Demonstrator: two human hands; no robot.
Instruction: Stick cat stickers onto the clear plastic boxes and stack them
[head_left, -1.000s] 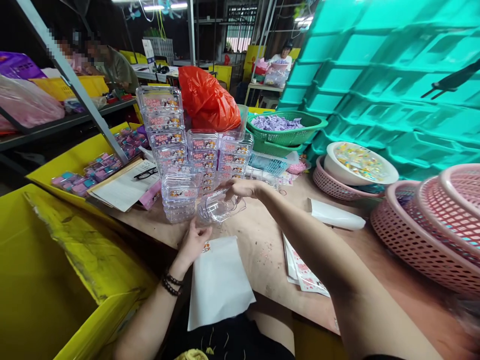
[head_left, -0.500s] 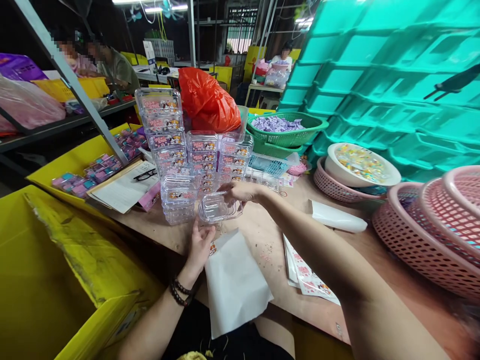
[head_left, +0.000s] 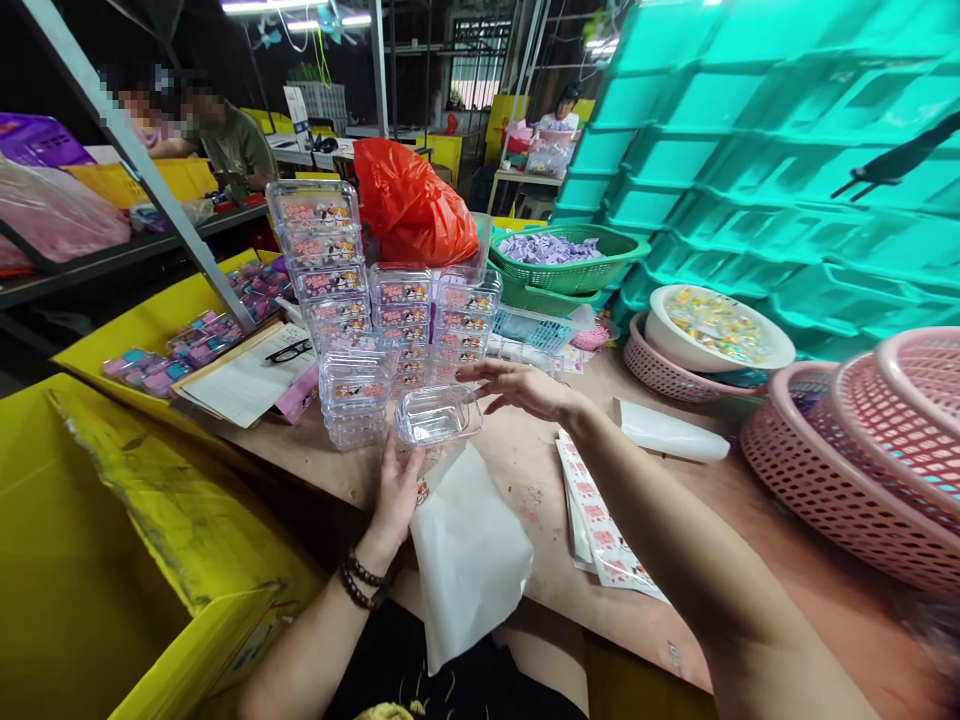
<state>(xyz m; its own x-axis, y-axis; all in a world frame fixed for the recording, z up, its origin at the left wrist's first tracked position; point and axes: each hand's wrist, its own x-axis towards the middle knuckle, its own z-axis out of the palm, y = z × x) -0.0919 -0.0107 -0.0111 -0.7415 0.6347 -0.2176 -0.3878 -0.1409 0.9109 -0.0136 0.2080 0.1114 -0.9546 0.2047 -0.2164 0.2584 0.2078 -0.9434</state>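
Note:
A clear plastic box (head_left: 437,416) lies on the table in front of stacks of similar boxes (head_left: 328,290) with pink and cat-like printing. Fingers apart, my right hand (head_left: 521,388) hovers at the box's right rear side. My left hand (head_left: 400,482) is at the near left edge of the box, its fingers partly wrapped round a white backing sheet (head_left: 472,555), which hangs over the table edge. To the right lie printed sticker sheets (head_left: 600,515).
Pink baskets (head_left: 840,470) and a white bowl of small packets (head_left: 720,328) stand at the right. Behind are green baskets (head_left: 574,265), a red bag (head_left: 412,205) and stacked teal crates (head_left: 750,170). Glasses (head_left: 289,350) rest on papers at left. Yellow bins stand nearby; people sit behind.
My right hand has let go of the clear box and moved right, its fingers spreading. The white sheet in my left hand has shifted and curled slightly.

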